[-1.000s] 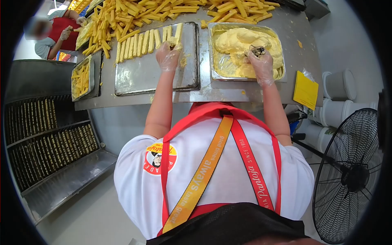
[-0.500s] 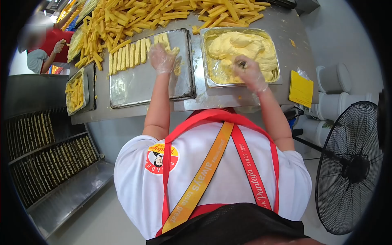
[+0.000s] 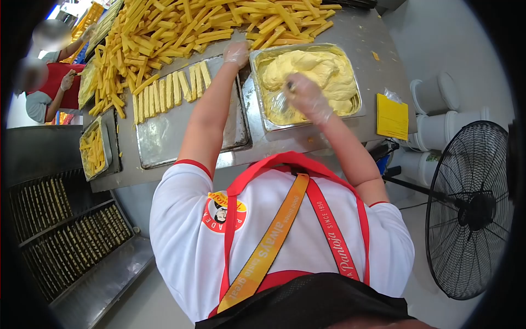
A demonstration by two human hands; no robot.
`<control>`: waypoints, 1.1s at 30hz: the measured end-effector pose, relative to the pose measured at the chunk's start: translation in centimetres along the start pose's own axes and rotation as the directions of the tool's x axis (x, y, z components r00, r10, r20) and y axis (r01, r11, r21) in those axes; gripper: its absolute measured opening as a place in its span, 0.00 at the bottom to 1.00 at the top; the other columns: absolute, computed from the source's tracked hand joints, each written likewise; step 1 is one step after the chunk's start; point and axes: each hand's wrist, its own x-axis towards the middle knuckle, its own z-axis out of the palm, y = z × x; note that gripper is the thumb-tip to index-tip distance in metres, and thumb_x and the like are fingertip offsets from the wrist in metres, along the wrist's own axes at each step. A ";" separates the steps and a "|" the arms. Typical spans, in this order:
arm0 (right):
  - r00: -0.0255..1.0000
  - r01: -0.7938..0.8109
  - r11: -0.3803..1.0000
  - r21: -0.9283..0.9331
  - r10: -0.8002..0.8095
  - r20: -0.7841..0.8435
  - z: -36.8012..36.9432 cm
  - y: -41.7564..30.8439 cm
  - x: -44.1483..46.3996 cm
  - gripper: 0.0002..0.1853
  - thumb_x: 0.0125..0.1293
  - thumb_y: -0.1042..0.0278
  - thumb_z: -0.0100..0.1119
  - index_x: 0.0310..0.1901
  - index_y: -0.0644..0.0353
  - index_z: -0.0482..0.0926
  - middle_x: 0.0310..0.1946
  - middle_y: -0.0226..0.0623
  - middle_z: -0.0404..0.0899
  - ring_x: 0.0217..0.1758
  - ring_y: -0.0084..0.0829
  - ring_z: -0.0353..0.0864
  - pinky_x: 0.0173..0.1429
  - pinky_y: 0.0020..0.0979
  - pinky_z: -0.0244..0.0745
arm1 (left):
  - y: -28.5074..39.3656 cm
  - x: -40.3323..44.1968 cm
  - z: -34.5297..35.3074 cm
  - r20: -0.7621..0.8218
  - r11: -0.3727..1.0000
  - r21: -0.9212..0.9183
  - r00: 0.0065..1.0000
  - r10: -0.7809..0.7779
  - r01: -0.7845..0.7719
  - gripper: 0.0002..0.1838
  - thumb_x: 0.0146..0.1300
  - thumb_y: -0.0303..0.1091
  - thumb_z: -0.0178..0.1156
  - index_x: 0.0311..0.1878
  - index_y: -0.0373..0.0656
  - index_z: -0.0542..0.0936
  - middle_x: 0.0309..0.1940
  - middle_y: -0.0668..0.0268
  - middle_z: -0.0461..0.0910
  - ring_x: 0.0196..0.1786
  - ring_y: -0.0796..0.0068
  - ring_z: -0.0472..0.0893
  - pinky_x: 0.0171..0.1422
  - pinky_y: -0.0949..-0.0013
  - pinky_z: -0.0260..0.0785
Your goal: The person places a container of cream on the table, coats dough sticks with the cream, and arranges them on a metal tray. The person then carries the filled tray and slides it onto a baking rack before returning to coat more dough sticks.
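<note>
Head view: the person's left hand (image 3: 236, 53), in a clear glove, is at the upper centre of the frame, by the lower edge of a big pile of yellow sticks (image 3: 186, 24); its fingertips blend into the scene there, so I cannot tell whether it grips a stick or is free. At the right of upper centre, the gloved right hand (image 3: 308, 98) is curled into a fist above the pale yellow cream (image 3: 326, 68), apparently round a dark-ended tool (image 3: 291, 85) whose remainder is hidden. The cream sits in a deep metal pan (image 3: 285, 128), whose walls probably keep the soft mass from spreading and whose nearness suits that hand. Left of it, a flat baking tray (image 3: 167, 148) bears a row of coated sticks (image 3: 159, 98) along its upper half, laid side by side, perhaps to save room, mostly with slim gaps that may keep their coats from merging. By count, there are 2 hands, 1 cream pan, 1 flat tray before the person and about 12 coated sticks, the forearm crossing the tray's right side. The pile is too tangled to count. A small pan (image 3: 106, 143) at the left of the frame holds more sticks, overlapping too much to number. At the right are 1 fan (image 3: 475, 211) and 1 yellow pad (image 3: 392, 117); at the upper left, 2 co-workers (image 3: 59, 88).
</note>
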 end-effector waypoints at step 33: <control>0.906 -0.199 0.475 0.857 0.423 -0.025 -4.5 -2.3 -1.9 0.09 0.60 0.73 0.64 0.39 0.66 0.78 0.35 0.39 0.83 0.33 0.28 0.83 0.39 0.30 0.79 | 12.0 -22.3 -10.1 -0.286 0.838 -0.539 0.954 -0.084 -0.088 0.19 0.57 0.37 0.66 0.51 0.44 0.78 0.34 0.54 0.83 0.37 0.50 0.83 0.41 0.54 0.74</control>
